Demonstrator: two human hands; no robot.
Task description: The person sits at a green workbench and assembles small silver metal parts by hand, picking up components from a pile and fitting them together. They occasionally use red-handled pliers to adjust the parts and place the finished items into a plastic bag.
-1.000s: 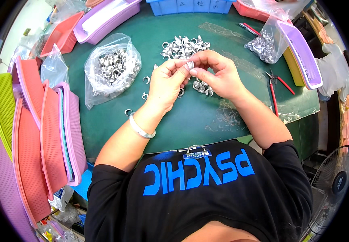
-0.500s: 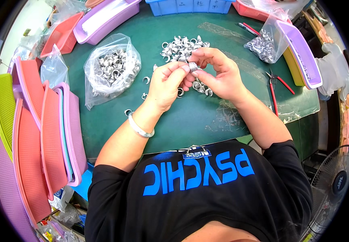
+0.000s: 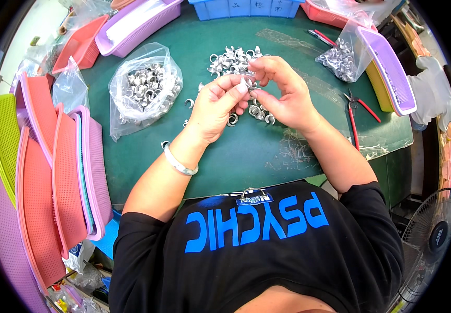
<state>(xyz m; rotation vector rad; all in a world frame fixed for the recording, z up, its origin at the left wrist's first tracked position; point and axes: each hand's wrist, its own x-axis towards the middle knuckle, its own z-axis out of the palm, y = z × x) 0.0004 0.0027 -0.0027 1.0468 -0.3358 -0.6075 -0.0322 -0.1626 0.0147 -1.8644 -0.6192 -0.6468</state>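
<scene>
A small silver metal ring [image 3: 251, 83] is pinched between my two hands above the table. My left hand [image 3: 218, 104] is closed on its left side, thumb on top. On the other side, my right hand [image 3: 284, 95] grips it with thumb and index finger, the fingers arched. Just beyond the hands lies a pile of similar silver rings [image 3: 230, 61]. A few more rings [image 3: 259, 112] rest under my right hand, and one loose ring [image 3: 189, 103] lies left of my left hand.
An open clear bag of rings [image 3: 149, 86] stands at left; another bag [image 3: 340, 58] leans by a purple basket [image 3: 389, 70] at right. Red-handled pliers [image 3: 355, 117] lie on the green table [image 3: 225, 164]. Stacked baskets [image 3: 43, 198] line the left; a fan [image 3: 434, 235] is lower right.
The ring has turned between my fingers, and my right fingertips have shifted slightly on it. My left wrist has moved a little to the left. The rest stays put.
</scene>
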